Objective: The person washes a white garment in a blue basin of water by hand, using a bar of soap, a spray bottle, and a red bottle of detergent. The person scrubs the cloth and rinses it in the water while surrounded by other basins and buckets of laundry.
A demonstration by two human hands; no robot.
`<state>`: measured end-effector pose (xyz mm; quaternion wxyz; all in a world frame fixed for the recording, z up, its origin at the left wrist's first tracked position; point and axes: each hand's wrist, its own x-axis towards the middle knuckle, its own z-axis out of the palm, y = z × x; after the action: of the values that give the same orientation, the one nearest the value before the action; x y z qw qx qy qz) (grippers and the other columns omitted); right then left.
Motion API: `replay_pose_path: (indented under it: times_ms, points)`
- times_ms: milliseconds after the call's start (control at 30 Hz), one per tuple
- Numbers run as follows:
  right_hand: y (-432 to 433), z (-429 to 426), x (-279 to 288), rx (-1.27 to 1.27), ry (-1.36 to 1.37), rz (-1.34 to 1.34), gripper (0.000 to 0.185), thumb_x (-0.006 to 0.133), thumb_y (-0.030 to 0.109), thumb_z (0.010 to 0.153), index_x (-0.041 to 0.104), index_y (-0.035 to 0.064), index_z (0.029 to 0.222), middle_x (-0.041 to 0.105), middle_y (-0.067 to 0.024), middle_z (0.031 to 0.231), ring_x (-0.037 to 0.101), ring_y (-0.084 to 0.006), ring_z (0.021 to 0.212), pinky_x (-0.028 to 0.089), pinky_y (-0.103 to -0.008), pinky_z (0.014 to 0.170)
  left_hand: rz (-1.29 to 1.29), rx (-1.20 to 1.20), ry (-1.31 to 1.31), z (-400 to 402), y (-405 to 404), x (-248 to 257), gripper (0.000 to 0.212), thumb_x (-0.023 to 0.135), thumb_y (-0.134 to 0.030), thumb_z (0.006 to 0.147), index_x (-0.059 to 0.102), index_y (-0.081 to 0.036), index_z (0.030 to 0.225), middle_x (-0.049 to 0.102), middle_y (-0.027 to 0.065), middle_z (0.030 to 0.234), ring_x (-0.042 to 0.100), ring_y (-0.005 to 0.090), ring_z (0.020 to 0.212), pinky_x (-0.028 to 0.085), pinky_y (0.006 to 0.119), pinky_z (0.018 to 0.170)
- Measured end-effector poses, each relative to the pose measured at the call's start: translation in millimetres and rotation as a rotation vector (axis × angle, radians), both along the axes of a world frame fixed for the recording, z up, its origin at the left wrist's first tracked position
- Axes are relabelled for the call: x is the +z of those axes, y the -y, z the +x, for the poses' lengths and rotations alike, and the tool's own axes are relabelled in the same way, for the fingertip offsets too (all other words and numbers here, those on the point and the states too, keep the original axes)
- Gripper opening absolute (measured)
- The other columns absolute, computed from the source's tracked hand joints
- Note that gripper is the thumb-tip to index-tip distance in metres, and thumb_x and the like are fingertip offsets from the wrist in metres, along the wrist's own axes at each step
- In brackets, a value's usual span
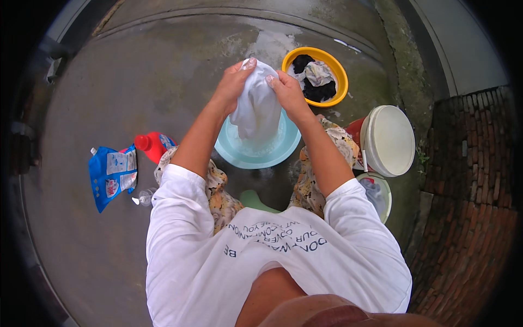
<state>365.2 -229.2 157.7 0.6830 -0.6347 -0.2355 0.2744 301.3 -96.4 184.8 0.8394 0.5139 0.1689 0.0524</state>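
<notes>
A wet white cloth [258, 108] is held up between both hands over a light blue plastic basin [261, 162]. My left hand [235, 83] grips its upper left edge, thumb on top. The upper right edge is pinched by my right hand [287, 90]. The cloth hangs down towards soapy water in the basin; whether its lower end touches the water is hard to tell. Just beyond my right hand stands a yellow basin [344, 81] with dark garments [320, 90] and a patterned light cloth [318, 73] in suds.
On the wet concrete at left lie a blue refill pouch [107, 175], a red bottle [153, 146] and a clear pump bottle [145, 197]. At right are a lidded white bucket [390, 141] and a pale green basin [386, 200] holding cloth, near a brick surface [470, 229]. A green stool edge [255, 201] shows below.
</notes>
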Motion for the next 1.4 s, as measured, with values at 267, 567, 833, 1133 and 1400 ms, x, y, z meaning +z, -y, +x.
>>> replay_pose_path:
  times_ms: [267,567,833,1133,1400]
  points:
    - [1,8,-1,-0.110,0.070,-0.005,0.021,0.045,0.017,0.081,0.054,-0.0011,0.084,0.055,-0.0039,0.074,0.049,-0.0098,0.068,0.040,-0.0258,0.061,0.860,-0.050,0.145,-3,8,-3,0.021,0.053,-0.016,0.073,0.055,-0.001,0.087,0.059,0.0136,0.076,0.056,0.0235,0.068,0.043,0.034,0.064]
    - [5,6,0,0.035,0.436,-0.255,0.023,0.044,0.019,0.080,0.052,-0.0030,0.079,0.054,-0.0137,0.067,0.051,-0.0188,0.062,0.040,-0.0305,0.057,1.351,-0.124,0.064,-6,9,-11,0.018,0.050,-0.018,0.072,0.055,-0.004,0.083,0.057,0.0174,0.076,0.054,0.0349,0.071,0.041,0.040,0.061]
    - [1,4,3,0.010,0.356,-0.173,0.024,0.042,0.019,0.081,0.052,-0.0025,0.077,0.054,-0.0122,0.066,0.051,-0.0176,0.062,0.040,-0.0312,0.057,1.198,-0.080,0.120,-11,10,-8,0.017,0.051,-0.018,0.073,0.055,-0.005,0.083,0.057,0.0165,0.072,0.054,0.0317,0.065,0.041,0.036,0.058]
    - [0,6,4,-0.004,0.370,-0.213,0.022,0.041,0.018,0.082,0.052,-0.0007,0.080,0.053,-0.0086,0.070,0.049,-0.0144,0.066,0.039,-0.0288,0.060,1.179,-0.025,0.089,-9,12,-11,0.018,0.050,-0.020,0.073,0.054,-0.004,0.080,0.057,0.0172,0.072,0.054,0.0345,0.068,0.042,0.040,0.059]
    - [-4,8,2,-0.018,0.315,-0.182,0.023,0.041,0.019,0.083,0.050,-0.0015,0.077,0.051,-0.0086,0.067,0.047,-0.0135,0.063,0.039,-0.0286,0.059,1.184,0.015,0.120,-6,11,-13,0.017,0.051,-0.015,0.074,0.054,-0.002,0.084,0.055,0.0160,0.069,0.052,0.0271,0.059,0.042,0.032,0.057]
